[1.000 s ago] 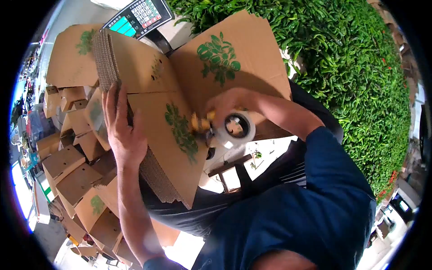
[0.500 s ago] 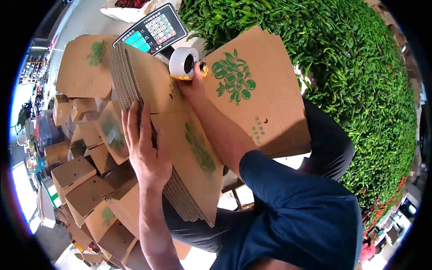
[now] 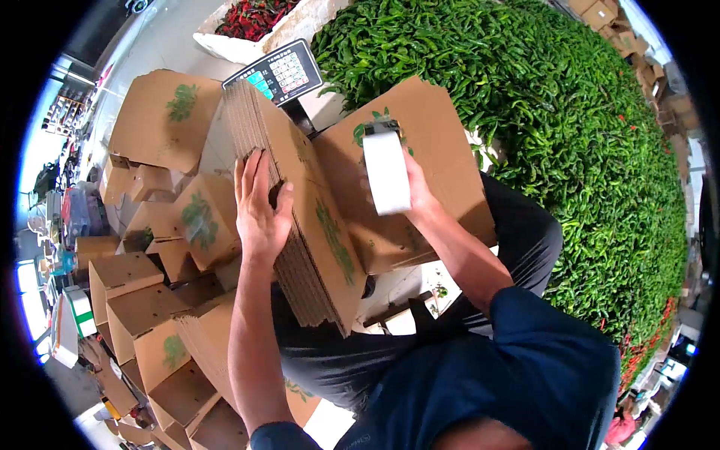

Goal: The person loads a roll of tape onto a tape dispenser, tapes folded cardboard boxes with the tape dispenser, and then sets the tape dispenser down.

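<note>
My right hand is closed around a tape dispenser carrying a wide white roll of packing tape. It is raised over a flat cardboard stack with a green vegetable print, on the right. My left hand lies against the ridged edges of a second stack of folded cardboard boxes, standing tilted over my lap. Its fingers are stretched out and its thumb is apart, touching the cardboard. The dispenser covers part of the print, and the roll hides some of my right fingers.
Green chili peppers form a large heap at the right. A scale display stands behind the stacks, near a white sack with red peppers. Several open cardboard boxes crowd the floor at left.
My right hand has moved right and toward me with the tape dispenser, which has turned so the roll's outer face shows. The standing stack looks more upright; my left hand stays on its edges.
</note>
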### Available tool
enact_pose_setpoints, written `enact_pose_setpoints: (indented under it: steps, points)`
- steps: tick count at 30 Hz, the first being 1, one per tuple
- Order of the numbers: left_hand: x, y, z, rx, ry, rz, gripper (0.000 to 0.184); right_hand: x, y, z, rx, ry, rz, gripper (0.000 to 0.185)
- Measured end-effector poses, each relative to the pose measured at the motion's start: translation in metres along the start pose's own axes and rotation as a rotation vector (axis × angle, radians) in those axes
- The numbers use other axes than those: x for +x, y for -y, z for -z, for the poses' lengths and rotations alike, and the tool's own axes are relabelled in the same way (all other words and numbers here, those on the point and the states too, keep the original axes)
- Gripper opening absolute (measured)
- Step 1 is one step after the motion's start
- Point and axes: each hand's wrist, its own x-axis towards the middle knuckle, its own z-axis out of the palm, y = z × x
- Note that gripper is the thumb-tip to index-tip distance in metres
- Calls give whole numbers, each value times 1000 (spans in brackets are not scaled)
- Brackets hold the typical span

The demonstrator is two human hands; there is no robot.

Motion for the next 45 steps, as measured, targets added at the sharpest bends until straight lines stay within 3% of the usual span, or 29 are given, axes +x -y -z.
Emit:
enact_pose_setpoints:
  steps: [1, 4, 7, 8, 10, 14, 16, 17, 20, 22, 24, 26, 28, 30, 32, 33, 34, 38, 41, 44, 45]
  points:
    - [1, -2, 2, 2, 25, 44, 59, -18, 1, 0, 68, 99, -97, 64]
    - [1, -13, 12, 51, 57, 124, 68, -78, -22, -22, -23, 69, -262, 61]
    - [-1, -14, 17, 86, 55, 130, 76, -111, -53, -75, -29, 487, -384, 56]
    - [-2, -12, 18, 101, 47, 123, 77, -129, -46, -120, -40, 537, -314, 45]
    - [-3, -7, 15, 129, 37, 103, 79, -133, -49, -127, -306, 456, -427, 51]
    - [-4, 11, 6, 75, 50, 180, 64, -159, -13, -131, -698, 378, -152, 57]
    - [-7, 22, 7, 71, 44, 137, 57, -180, 16, -124, -921, 21, -209, 52]
    - [-9, 28, 8, 69, 33, 111, 58, -186, 19, -118, -811, -38, -3, 47]
    - [-9, 41, 6, 18, 19, 53, 60, -182, 35, -88, -758, -257, 228, 45]
    - [-7, 53, 5, -36, 3, -11, 59, -162, 39, -68, -917, -344, 384, 50]
    - [-8, 52, 9, -40, 10, -34, 59, -141, 40, -62, -1272, -461, 481, 69]
    - [-8, 52, 12, -1, 18, -73, 59, -121, 40, -82, -1733, -479, 475, 76]
    - [-8, 48, 12, 1, 10, -44, 58, -92, 28, -87, -1924, -529, 476, 77]
    - [-8, 45, 11, -11, 5, -15, 56, -52, 23, -73, -1912, -650, 376, 72]
    - [-7, 43, 12, -31, -5, 15, 55, 8, 21, -9, -1490, -503, 365, 66]
    - [-8, 41, 15, -66, -19, 29, 54, 23, 13, -2, -1114, -422, 422, 59]
    - [-9, 39, 18, -92, -12, 35, 55, 38, 14, 8, -1164, -425, 255, 58]
    - [-9, 41, 29, -175, 18, 114, 57, 83, -2, 13, -836, -185, -18, 58]
    - [-10, 37, 32, -158, 33, 163, 56, 109, -11, -8, -1052, -192, -56, 60]
    - [-17, 58, 28, 7, 58, 34, 55, 139, -18, -19, -1141, -212, -52, 62]
    - [-15, 54, 27, -28, 57, 83, 55, 148, -20, -18, -1151, -182, -43, 63]
